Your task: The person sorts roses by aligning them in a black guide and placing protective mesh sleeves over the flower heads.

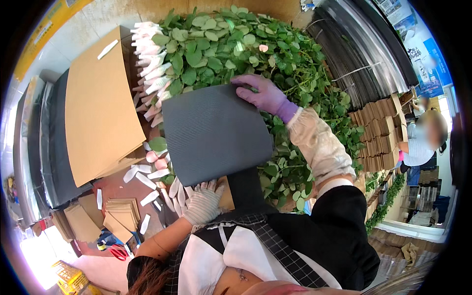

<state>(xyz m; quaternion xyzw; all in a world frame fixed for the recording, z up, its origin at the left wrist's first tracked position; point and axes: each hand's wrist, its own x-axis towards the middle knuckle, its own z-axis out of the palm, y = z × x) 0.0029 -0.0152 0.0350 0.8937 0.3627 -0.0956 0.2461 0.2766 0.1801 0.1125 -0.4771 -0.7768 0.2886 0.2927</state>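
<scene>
A dark grey corrugated sheet (216, 130) lies tilted in front of me, its ribs showing on the left part. My right hand (263, 96), in a purple glove, is closed on its far right corner, with the thumb on top. At the sheet's near edge is my left hand (204, 202), in a striped whitish glove, its fingers bent against that edge. Beyond the sheet spreads a big heap of leafy green rose stems (290, 54). Along its left side, pale pink rose buds in white net sleeves (156, 73) point left. What lies under the sheet is hidden.
Tan cardboard sheets (101, 108) lean at the left. Loose white sleeves (146, 180), small cardboard pieces (120, 216) and red-handled scissors (118, 251) lie on the reddish table. Dark sheets (351, 54) and folded cardboard (378, 130) are stacked right. A person (420, 142) is farther right.
</scene>
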